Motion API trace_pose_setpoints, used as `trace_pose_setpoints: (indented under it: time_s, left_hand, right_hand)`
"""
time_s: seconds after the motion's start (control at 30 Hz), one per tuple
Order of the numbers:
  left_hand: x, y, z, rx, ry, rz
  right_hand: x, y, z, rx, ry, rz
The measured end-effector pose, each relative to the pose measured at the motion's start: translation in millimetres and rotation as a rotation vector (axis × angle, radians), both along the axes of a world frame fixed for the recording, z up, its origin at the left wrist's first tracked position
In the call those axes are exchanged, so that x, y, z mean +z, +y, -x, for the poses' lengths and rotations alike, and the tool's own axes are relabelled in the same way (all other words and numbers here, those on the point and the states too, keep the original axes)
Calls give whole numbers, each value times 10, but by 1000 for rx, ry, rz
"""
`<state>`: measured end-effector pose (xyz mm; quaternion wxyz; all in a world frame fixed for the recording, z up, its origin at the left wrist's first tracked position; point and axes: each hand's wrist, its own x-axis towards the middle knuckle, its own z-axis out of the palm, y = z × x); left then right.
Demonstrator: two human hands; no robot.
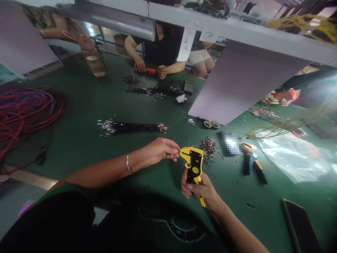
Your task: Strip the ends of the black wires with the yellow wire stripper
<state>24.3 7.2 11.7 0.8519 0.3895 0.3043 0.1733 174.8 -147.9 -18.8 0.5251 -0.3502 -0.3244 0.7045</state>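
My right hand (197, 188) is wrapped round the handles of a yellow and black wire stripper (195, 161), its nose pointing left. Fingertips of my left hand (163, 150) are pinched together right at that nose, on a thin wire that is mostly hidden by the fingers. Beyond my left hand lies a bundle of black wires (134, 127), with silvery terminals at its left end and coppery tips at its right. Just past the stripper's head is a heap of small dark offcuts (208, 147).
A second wire stripper (253, 160), tape rolls (211, 124), a clear plastic bag (295, 154) and a phone (301, 225) lie to the right. Red and blue cables (26, 116) are coiled at left. A grey divider (237, 80) stands ahead; co-workers' hands (151, 68) are across the table.
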Motion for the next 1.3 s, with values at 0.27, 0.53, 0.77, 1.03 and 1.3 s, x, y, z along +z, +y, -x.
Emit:
trace_pose_setpoints:
  time_s: [0.27,0.53,0.77,1.03,1.3]
  left_hand:
    - [-48,48,-4,8,39,-103]
    - [-57,83,0,-28,92,-132]
    - [-91,108,-12,-24,90,-139]
    - [-120,122,-9,-23,98,-150]
    - [-103,98,-22,16,103,-177]
  right_hand:
    - [-70,-27,-6,-22,-30,30]
    - [-99,-20,13,-43,-54,49]
    - [-156,-29,6,-48,-78,67]
    - [-166,0,0,-35,-22,65]
    - [-114,33,-31,-5,46,41]
